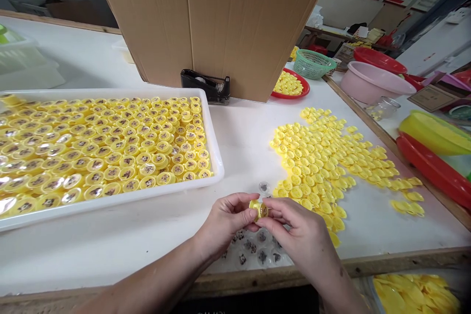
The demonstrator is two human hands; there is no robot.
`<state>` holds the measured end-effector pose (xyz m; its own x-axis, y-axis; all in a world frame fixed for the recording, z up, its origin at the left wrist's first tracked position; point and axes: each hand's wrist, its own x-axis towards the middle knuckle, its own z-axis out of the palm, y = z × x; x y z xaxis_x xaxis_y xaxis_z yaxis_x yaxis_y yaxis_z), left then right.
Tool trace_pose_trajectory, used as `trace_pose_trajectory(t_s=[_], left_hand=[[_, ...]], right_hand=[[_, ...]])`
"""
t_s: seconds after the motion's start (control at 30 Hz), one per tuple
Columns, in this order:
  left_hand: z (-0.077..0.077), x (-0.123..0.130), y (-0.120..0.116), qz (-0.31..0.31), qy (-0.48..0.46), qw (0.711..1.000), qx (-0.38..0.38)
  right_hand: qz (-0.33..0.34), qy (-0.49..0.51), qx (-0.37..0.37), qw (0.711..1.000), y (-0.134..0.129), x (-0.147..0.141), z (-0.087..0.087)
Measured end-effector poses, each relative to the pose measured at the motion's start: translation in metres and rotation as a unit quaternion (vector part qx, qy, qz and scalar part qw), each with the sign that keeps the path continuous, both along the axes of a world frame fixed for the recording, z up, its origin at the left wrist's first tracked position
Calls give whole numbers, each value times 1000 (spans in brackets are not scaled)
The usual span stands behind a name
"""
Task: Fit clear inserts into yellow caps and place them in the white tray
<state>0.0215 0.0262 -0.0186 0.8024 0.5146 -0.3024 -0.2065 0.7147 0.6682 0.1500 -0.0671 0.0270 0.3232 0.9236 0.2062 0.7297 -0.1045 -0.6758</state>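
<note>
Near the table's front edge, my left hand point(228, 216) and my right hand point(296, 221) meet around a small yellow round piece point(259, 209) with a dark printed picture on one face. Fingers and thumbs of both hands pinch it from either side. Clear discs with dark printed figures point(262, 256) lie on the table beneath and in front of my hands, partly covered by them. Just beyond the fingertips is another clear disc point(264, 187). Many loose yellow pieces point(312, 167) spread over the table to the right of my hands.
A white tray point(217, 157) full of yellow pieces with printed faces fills the left. Behind stand a tape dispenser point(206, 87) and a large cardboard box point(221, 24). Red, pink and green tubs line the right, past a wooden strip point(368, 130). A yellow-filled container point(414, 294) sits below the front edge.
</note>
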Motion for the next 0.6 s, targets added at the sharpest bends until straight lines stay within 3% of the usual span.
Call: trace_pose_trajectory(t_s=[0.4, 0.6], left_hand=[[3, -3, -2, 3, 4, 999, 35], [6, -3, 0, -20, 5, 999, 38]], right_hand=[[-6, -30, 12, 999, 0, -5, 3], [-7, -131, 59, 990, 2, -11, -5]])
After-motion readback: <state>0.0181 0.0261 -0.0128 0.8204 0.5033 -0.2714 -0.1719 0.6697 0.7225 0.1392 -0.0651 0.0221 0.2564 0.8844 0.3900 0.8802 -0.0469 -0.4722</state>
